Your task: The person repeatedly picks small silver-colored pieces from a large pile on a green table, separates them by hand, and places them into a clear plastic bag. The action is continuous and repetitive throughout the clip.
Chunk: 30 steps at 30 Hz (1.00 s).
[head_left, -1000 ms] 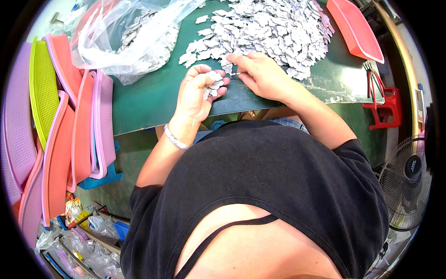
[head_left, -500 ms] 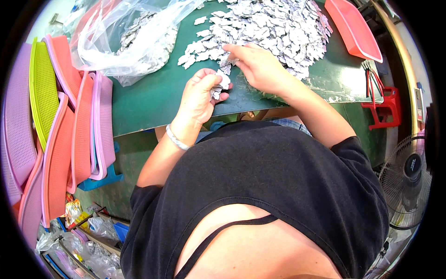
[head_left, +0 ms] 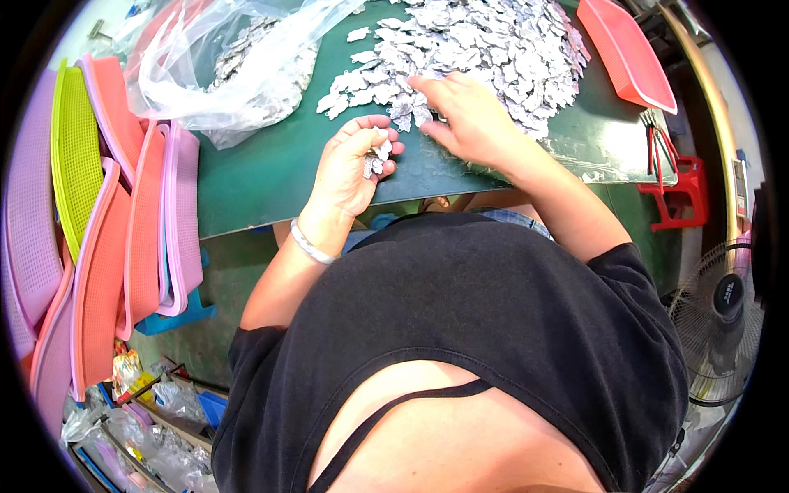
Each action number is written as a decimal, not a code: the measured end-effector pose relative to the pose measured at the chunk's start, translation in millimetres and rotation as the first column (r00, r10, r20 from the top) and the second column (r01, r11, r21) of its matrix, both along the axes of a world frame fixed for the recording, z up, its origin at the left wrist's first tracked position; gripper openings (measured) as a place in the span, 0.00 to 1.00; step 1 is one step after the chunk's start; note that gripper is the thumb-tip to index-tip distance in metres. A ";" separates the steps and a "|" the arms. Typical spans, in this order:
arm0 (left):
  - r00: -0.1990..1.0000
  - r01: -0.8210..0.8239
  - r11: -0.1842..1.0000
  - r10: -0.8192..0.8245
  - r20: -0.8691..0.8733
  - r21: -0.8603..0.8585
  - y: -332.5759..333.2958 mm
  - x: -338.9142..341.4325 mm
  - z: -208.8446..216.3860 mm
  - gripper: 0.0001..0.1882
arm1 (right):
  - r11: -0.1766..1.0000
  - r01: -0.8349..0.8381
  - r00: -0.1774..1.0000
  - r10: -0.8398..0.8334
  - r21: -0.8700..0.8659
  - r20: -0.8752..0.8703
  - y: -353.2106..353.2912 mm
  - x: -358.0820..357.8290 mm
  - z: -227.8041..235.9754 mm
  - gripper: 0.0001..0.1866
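A broad pile of small flat white-grey pieces with wavy outlines covers the far middle of the green table. Near the table's front edge, my left hand curls around a few of the same flat pieces, which show between thumb and fingers. To its right, my right hand reaches over the near edge of the pile, thumb and index finger apart. Its other fingers are bent under and partly hidden. I see nothing held in it.
A clear plastic bag with more pieces lies at the table's left. Stacked purple, orange and green baskets stand beside it. A red tray is at the far right, with a red stool and a fan below.
My right hand has shifted slightly right and its thumb has spread from the index finger. My left hand has tilted, with the held pieces sitting differently in its fingers.
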<state>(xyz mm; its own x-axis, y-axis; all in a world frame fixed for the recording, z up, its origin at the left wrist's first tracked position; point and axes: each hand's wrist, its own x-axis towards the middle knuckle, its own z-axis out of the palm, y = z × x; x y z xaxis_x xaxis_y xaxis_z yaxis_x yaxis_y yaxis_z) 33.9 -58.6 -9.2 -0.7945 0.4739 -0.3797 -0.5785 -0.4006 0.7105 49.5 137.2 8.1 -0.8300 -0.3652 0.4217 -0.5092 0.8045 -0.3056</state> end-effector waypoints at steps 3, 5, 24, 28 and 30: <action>1.000 0.006 1.000 -0.007 -0.011 -0.022 2.0 0.9 2.1 0.08 | 0.995 -0.003 0.997 0.010 0.095 -0.072 -3.7 2.4 -6.6 0.28; 1.000 0.003 0.999 -0.003 -0.012 -0.038 2.2 2.1 3.2 0.08 | 0.992 0.037 0.998 -0.030 0.117 -0.060 -4.8 2.8 -7.2 0.29; 1.000 -0.007 0.996 0.006 -0.011 -0.094 1.8 2.4 3.5 0.06 | 0.975 0.165 0.984 -0.153 0.146 -0.089 -23.7 11.0 -9.3 0.28; 1.000 -0.020 0.990 0.018 -0.014 -0.137 2.8 3.9 9.2 0.06 | 0.983 0.176 0.978 -0.180 0.043 0.107 -22.0 5.7 -6.3 0.25; 1.000 -0.013 0.990 0.012 -0.011 -0.143 3.8 3.9 9.4 0.06 | 0.961 0.208 0.939 -0.144 -0.183 0.313 -17.3 1.5 0.2 0.25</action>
